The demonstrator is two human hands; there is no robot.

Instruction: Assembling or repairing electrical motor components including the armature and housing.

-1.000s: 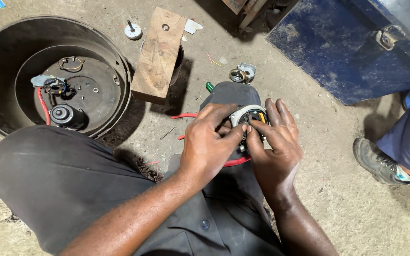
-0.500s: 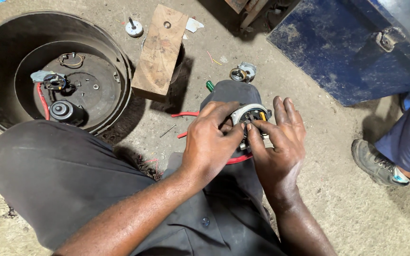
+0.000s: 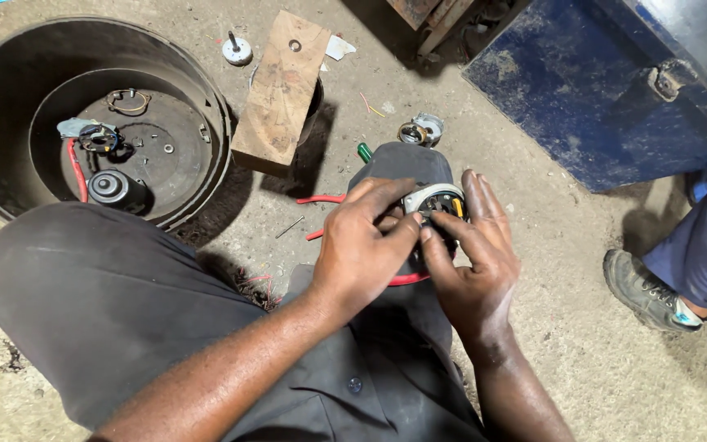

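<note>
Rough concrete floor [image 3: 533, 245], dusty and strewn with parts. Both hands closed around a small electric motor [image 3: 419, 184] held over the lap: left hand [image 3: 362, 245] gripping its near side, right hand [image 3: 476, 262] cupped on the far side, fingertips pinched at the wiring end. Casing off, windings and coloured leads exposed, red wire [image 3: 321, 199] trailing loose. Round black housing [image 3: 10, 106] lying open at left, other components inside. Wooden block [image 3: 280, 86] beyond. Judged mid-job: disassembly done, wiring under way, reassembly into housing outstanding.
</note>
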